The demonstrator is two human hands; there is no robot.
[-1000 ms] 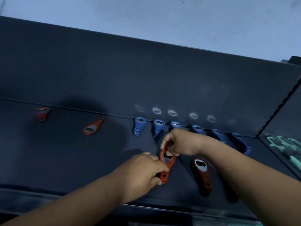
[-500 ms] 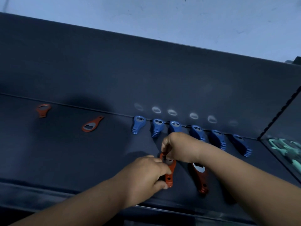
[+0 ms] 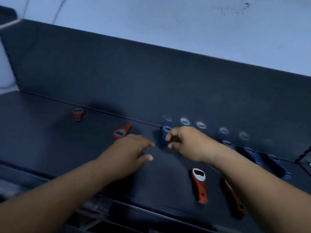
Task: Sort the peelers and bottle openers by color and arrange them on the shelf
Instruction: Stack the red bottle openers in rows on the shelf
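Observation:
On the dark shelf [image 3: 50, 140] a red bottle opener [image 3: 199, 184] lies flat near the front edge. A second red one [image 3: 233, 199] lies to its right, partly under my right forearm. Two more red openers [image 3: 77, 114] [image 3: 122, 131] lie at the back left. Several blue openers run along the back wall; the leftmost blue opener [image 3: 165, 133] is just beside my right hand's fingertips. My right hand [image 3: 185, 142] hovers with loosely curled fingers and holds nothing I can see. My left hand [image 3: 133, 150] is stretched out flat over the shelf, empty.
The shelf's tall dark back panel [image 3: 151, 81] reflects the blue openers' metal heads. A divider [image 3: 303, 158] closes the shelf at the far right. The front edge [image 3: 151, 211] runs below the red openers.
Both hands let go of the red opener, which now lies flat on the shelf. They moved up and left, and the view has shifted left.

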